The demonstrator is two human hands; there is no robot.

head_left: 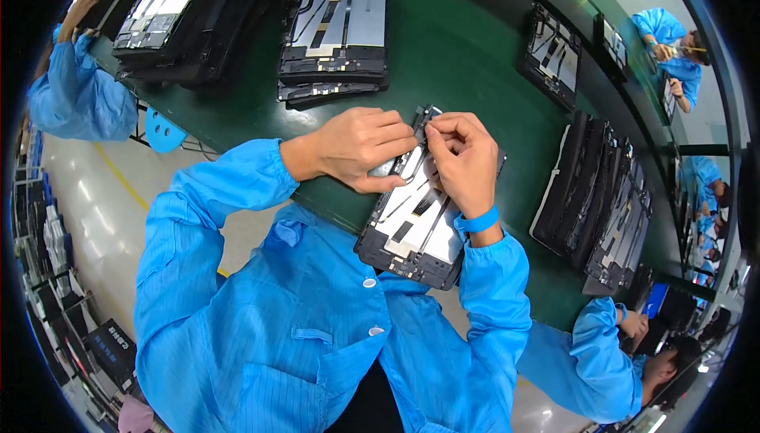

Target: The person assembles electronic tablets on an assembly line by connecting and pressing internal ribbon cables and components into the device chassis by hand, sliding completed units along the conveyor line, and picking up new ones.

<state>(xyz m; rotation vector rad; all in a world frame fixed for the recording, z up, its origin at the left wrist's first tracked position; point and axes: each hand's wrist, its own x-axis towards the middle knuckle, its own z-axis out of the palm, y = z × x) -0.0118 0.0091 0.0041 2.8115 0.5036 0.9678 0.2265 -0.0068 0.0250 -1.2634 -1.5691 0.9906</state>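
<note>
- Currently, your right hand [465,162] pinches thumb to forefinger over the far end of the tablet panel [416,222]; whether anything sits between, I cannot tell.
- Your left hand [356,148], half open, thumb apart, rests against its left side.
- That panel slants across the near edge of the green table [463,57].
- A panel stack [336,29] stands beyond; a leaning row of panels [595,195], right.
- Co-workers [606,362] in blue; pale floor [87,195] leftward.

At the left, on the near side, a black box [115,352] has pale writing set across its dark face. Any tiny print on the open tablet [431,244] in the middle is too small to read
</note>
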